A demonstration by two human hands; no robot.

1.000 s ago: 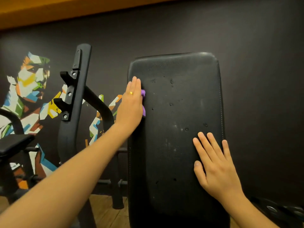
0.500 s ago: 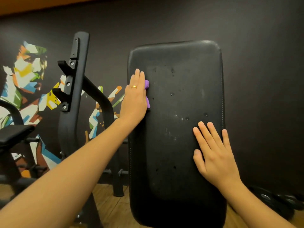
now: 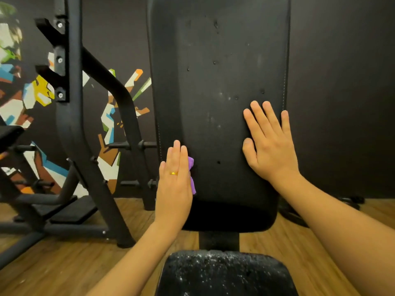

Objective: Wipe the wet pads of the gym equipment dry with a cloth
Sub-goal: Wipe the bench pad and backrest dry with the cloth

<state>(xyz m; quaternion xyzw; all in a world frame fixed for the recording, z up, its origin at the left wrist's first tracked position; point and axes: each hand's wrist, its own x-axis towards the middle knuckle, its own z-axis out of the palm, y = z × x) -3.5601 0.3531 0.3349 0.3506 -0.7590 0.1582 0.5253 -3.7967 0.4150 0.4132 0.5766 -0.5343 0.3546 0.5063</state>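
The purple cloth (image 3: 191, 176) sits against the upright back pad (image 3: 218, 82), near its 7 o'clock edge, mostly hidden under my left hand (image 3: 174, 182), which presses it there with straight fingers held together. My right hand (image 3: 270, 146) lies flat and spread on the pad at about 4 o'clock, holding nothing. Droplets dot the pad. The seat pad (image 3: 224, 274), speckled wet, is at 6 o'clock below. A black rack frame (image 3: 70, 103) stands at 9 o'clock.
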